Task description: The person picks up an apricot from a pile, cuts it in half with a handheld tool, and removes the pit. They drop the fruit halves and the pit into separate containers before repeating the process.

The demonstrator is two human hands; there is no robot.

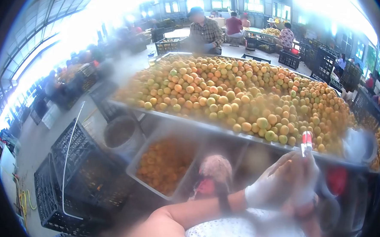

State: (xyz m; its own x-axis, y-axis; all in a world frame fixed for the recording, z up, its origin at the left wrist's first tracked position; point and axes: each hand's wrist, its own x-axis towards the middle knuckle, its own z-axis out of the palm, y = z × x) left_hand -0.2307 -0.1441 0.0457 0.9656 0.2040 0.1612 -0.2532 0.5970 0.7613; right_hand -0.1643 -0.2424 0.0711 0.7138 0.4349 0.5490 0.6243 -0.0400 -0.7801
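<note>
My left hand [268,185], in a white glove, is closed beside my right hand, its fingers stretched up towards the right. An orange patch shows between the two hands; what the left fingers hold is mostly hidden, and I cannot tell what it is. My right hand [306,178], also gloved, grips a small red-and-white tool [307,139] that sticks up above the fingers. Behind both hands lies the near edge of a metal-rimmed table [190,121], heaped with yellow-orange apricots [225,94], some of them greenish.
Below the table edge, a pale tub [132,170] holds orange fruit pieces. A bucket [119,132] and black crates [51,188] stand left. On the right is a blurred white container [360,144]. Across the table sits a person [203,31]; more people work behind.
</note>
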